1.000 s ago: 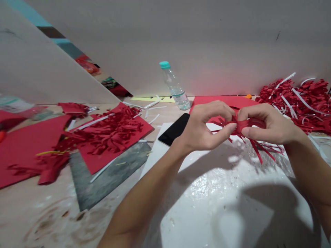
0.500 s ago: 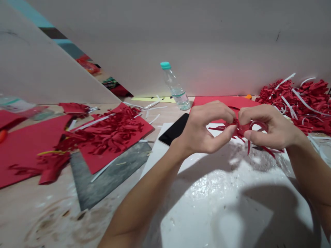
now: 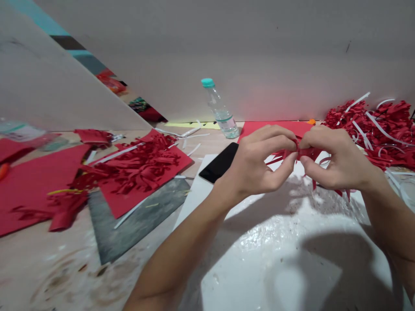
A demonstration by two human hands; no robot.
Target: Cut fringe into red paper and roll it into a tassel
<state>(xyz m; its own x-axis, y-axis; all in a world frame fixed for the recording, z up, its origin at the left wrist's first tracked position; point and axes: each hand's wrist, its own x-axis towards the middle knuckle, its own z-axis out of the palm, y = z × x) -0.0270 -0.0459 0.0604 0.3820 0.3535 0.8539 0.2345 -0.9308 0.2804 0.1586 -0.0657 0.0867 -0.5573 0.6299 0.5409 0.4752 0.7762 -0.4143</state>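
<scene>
My left hand [image 3: 259,162] and my right hand [image 3: 333,160] meet above a shiny white board [image 3: 275,242]. Both pinch a small piece of fringed red paper [image 3: 308,153] between thumb and fingers. Thin red strips hang from it below my right hand. A black phone [image 3: 218,163] lies just left of my left hand, on the board's far corner.
A clear bottle with a teal cap [image 3: 219,109] stands by the back wall. A heap of cut red paper [image 3: 376,125] lies at the right. Red sheets with fringed pieces [image 3: 136,168] and a grey mat [image 3: 136,220] cover the table at the left.
The red paper has been bunched tighter between my fingertips and raised a little. Fewer strips splay out beneath it. Both hands stay together in nearly the same place.
</scene>
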